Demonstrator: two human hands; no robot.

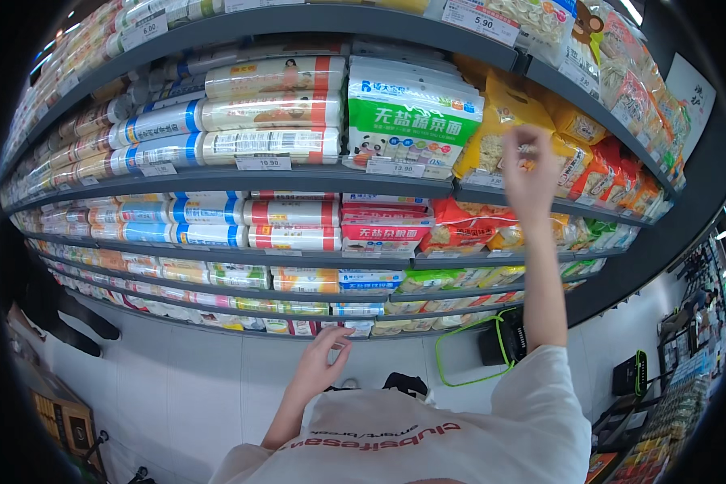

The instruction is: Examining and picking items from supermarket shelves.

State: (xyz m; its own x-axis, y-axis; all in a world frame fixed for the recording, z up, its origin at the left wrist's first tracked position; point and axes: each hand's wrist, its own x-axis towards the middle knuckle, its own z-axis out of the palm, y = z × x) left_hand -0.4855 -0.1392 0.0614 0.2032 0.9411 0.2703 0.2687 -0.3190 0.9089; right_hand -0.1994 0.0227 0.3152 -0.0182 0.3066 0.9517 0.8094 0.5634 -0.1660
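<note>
My right hand [527, 166] is raised in front of a large yellow bag of dried noodles [487, 127] on an upper shelf. It is blurred, its fingers are bent, and I cannot tell whether they touch the bag. Left of that bag stand green-and-white packets of vegetable noodles [408, 118]. Rolled noodle packs with red ends [272, 112] are stacked beside them. Low before my body, my left hand [320, 360] hangs in the air with nothing in it. Its fingers are loosely curved and the thumb stands apart.
A black shopping basket with green trim [502, 342] is on the floor, below my right forearm. Dark shelf edges [248, 181] with price tags run across. Orange and red noodle bags [605, 166] fill the shelf to the right. Another person's legs [75, 320] are at the left.
</note>
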